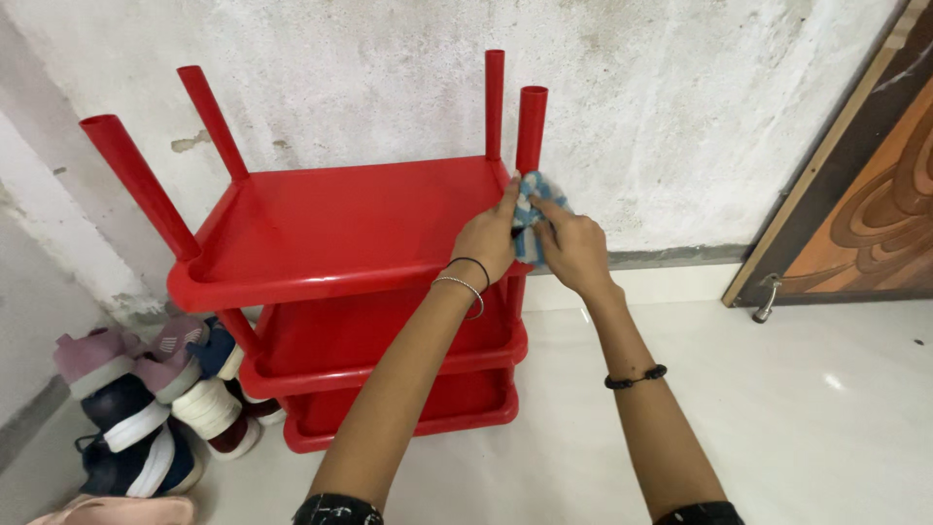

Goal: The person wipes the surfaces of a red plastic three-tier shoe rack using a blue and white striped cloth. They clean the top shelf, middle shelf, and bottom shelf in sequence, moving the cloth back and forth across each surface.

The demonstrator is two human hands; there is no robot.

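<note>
Hands, left point(486, 238) and right point(573, 248), both closed tight on blue-white cloth point(528, 212) against red rack's point(340, 228) corner post point(531, 126).

Rack point(330, 233) stands against the wall point(632, 97). Shoes point(155, 399) sit left of the rack, door point(865, 204) well right. Both hands point(486, 238) hold a cloth point(530, 219) at the rack's right post.

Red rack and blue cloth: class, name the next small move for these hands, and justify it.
Probably slide the blue cloth up the near right post. Both the left hand and right hand pinch it at the post's base on the red rack; the post above is uncovered.
</note>
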